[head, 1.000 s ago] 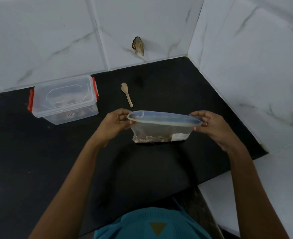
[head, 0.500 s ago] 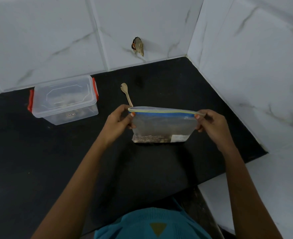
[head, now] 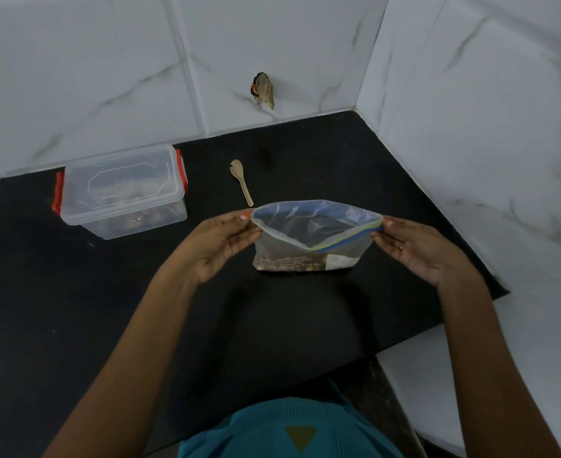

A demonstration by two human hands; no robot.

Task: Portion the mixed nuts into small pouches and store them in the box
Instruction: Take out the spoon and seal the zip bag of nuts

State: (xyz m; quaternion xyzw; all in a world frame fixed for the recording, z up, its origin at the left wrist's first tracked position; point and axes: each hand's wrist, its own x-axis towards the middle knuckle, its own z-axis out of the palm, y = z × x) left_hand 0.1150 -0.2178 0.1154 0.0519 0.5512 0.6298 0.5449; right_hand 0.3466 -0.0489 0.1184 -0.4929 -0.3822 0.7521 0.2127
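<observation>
A translucent zip-seal plastic pouch (head: 308,249) with a blue-and-yellow closure strip is held between the hands, its mouth gaping. One end of the rim is pinched by the left hand (head: 219,246) and the other by the right hand (head: 414,246), so the hands are set apart by the pouch's width. Brownish nuts (head: 292,265) appear to lie at its bottom.

Opening is judged to be the step in hand. Next, one hand would have to be freed for the small wooden spoon (head: 241,181), just beyond the left hand.

Counted are one pouch, one spoon and one clear lidded plastic box with red clasps (head: 122,191), well to the left of the left hand.
</observation>
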